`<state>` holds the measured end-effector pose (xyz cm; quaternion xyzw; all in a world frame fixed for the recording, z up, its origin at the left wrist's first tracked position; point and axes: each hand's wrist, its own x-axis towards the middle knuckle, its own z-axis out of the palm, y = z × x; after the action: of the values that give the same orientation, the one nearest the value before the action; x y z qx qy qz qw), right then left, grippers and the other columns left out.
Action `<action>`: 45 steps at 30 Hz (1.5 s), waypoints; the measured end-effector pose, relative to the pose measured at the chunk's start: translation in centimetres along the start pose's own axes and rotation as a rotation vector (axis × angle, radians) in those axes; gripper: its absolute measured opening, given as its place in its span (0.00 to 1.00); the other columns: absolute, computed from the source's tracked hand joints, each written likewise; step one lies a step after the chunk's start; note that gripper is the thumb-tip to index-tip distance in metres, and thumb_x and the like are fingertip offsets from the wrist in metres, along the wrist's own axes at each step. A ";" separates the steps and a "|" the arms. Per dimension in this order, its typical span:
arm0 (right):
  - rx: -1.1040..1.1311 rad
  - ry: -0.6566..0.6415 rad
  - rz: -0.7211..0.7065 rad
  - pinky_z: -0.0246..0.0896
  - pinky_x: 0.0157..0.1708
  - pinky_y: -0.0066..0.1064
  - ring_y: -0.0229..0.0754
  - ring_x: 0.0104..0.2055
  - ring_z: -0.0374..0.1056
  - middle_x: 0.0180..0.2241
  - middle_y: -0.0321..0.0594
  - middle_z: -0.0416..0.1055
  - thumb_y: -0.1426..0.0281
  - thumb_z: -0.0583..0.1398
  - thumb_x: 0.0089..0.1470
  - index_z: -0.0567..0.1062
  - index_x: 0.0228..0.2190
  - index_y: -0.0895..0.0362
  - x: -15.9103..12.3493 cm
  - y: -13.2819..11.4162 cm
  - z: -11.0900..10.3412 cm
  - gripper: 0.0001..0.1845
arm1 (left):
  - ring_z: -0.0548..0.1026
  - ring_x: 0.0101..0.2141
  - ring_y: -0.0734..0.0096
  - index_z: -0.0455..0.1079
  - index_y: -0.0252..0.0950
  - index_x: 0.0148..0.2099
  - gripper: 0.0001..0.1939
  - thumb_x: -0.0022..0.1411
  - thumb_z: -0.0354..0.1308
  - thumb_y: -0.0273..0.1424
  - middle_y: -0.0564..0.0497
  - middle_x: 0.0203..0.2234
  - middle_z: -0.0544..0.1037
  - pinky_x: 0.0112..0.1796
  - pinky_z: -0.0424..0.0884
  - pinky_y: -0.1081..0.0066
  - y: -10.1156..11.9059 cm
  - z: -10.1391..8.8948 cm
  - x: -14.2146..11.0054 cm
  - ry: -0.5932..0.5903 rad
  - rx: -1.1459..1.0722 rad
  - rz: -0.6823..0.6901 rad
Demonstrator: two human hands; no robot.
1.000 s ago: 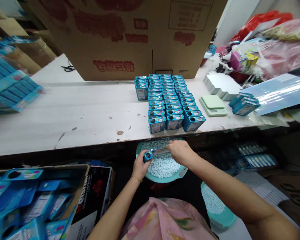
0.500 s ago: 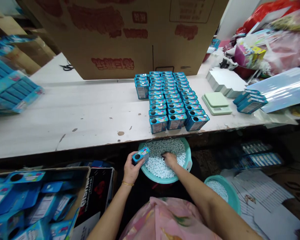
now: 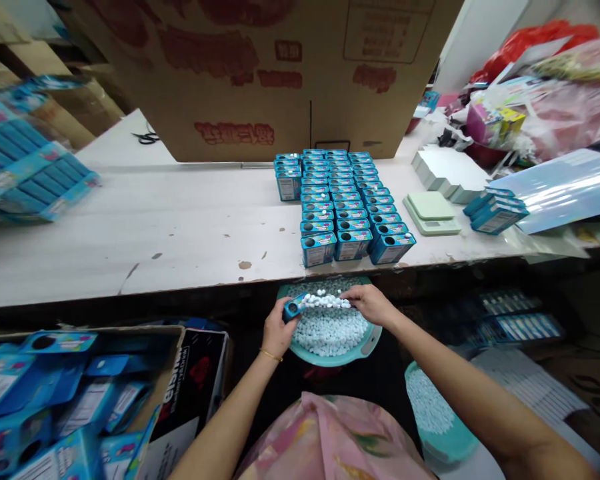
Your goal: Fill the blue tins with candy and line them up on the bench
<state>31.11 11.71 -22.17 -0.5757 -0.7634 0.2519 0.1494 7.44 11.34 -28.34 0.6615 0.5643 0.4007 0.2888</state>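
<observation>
My left hand [image 3: 276,329] grips a small blue box [image 3: 293,309] with a round hole, tilted over a teal basin [image 3: 367,344] of small white tablets [image 3: 330,330]. My right hand [image 3: 370,304] is closed on a narrow scoop [image 3: 327,301] loaded with tablets, its tip at the box's hole. Both hands are below the table's front edge. On the table above stand several rows of the same blue boxes [image 3: 343,203], upright.
A large cardboard carton [image 3: 260,73] stands at the table's back. A pale green scale [image 3: 433,213] and flat blue boxes [image 3: 495,212] lie right. A carton of empty blue boxes [image 3: 55,400] sits lower left. A second teal basin [image 3: 435,413] of tablets is lower right.
My right hand came up out of the tablets with a filled scoop and brought it to the box. My left hand tilted the box toward it.
</observation>
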 end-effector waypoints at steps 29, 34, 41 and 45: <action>-0.256 -0.130 0.280 0.55 0.40 0.29 0.41 0.43 0.64 0.39 0.44 0.71 0.78 0.47 0.48 0.73 0.37 0.56 1.6 2.8 9.5 0.19 | 0.69 0.37 0.70 0.62 0.37 0.42 0.18 0.48 0.57 0.35 0.51 0.36 0.70 0.42 0.64 0.68 -1.3 -1.7 -2.1 0.111 -0.115 -0.029; -0.084 -0.088 0.274 0.55 0.41 0.27 0.40 0.44 0.64 0.41 0.39 0.71 0.77 0.49 0.48 0.73 0.39 0.52 3.7 2.2 13.3 0.20 | 0.69 0.36 0.70 0.62 0.36 0.42 0.20 0.46 0.58 0.37 0.51 0.35 0.70 0.40 0.65 0.68 -1.0 -2.5 -2.2 0.149 -0.097 -0.082; 0.131 -0.008 0.144 0.57 0.38 0.26 0.38 0.39 0.65 0.37 0.36 0.72 0.73 0.51 0.49 0.73 0.38 0.55 2.0 4.0 8.7 0.15 | 0.70 0.35 0.70 0.62 0.36 0.43 0.22 0.45 0.59 0.37 0.50 0.35 0.70 0.40 0.65 0.68 -1.3 -3.2 -1.8 0.208 -0.108 -0.098; 0.143 0.050 0.030 0.56 0.37 0.26 0.38 0.38 0.65 0.35 0.36 0.72 0.73 0.53 0.48 0.75 0.35 0.53 0.7 2.4 3.8 0.14 | 0.70 0.35 0.71 0.62 0.36 0.42 0.19 0.47 0.57 0.35 0.51 0.34 0.71 0.39 0.65 0.70 -0.8 -2.1 -1.4 0.154 -0.068 -0.049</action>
<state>30.84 12.10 -26.71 -0.5809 -0.7309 0.2935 0.2054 5.13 9.94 -28.23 0.6046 0.5871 0.4619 0.2764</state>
